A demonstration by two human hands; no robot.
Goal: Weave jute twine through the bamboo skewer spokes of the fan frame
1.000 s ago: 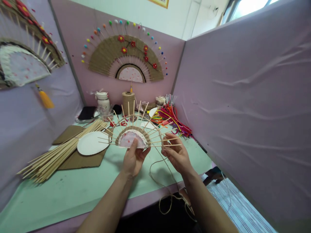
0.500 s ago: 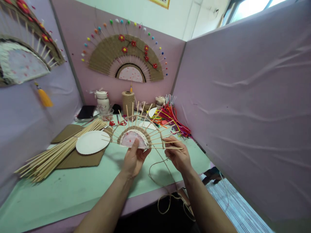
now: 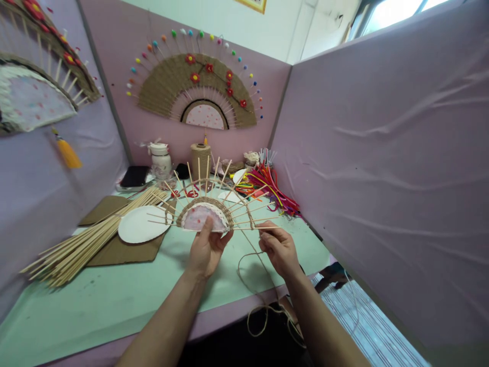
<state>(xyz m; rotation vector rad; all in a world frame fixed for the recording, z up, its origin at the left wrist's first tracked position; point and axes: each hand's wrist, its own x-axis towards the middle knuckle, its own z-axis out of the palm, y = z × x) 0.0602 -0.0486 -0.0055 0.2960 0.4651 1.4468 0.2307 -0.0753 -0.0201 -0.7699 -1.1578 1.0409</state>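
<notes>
A small half-round fan frame (image 3: 196, 216) has a pink-spotted fabric centre, a white lace edge and a woven twine band. Thin wooden sticks (image 3: 190, 174) spread out from it, and a second twine arc runs across them further out. My left hand (image 3: 206, 250) grips the frame from below, thumb on the fabric. Just below the rightmost sticks, my right hand (image 3: 280, 247) is closed in a pinch on the twine (image 3: 239, 266). The loose twine loops down over the table edge. The exact pinch point is partly hidden by my fingers.
Left on the green table (image 3: 114, 316) lie a bundle of sticks (image 3: 84, 237), a white oval card (image 3: 143, 224) and cardboard (image 3: 126, 257). Behind stand a twine spool (image 3: 200, 155), a white bottle (image 3: 160, 159) and colourful pipe cleaners (image 3: 273, 188). A finished fan (image 3: 164, 84) hangs on the partition.
The fan frame has shifted slightly left and tilted in my left hand. My right hand has moved slightly down and away from the outer twine arc, still pinching.
</notes>
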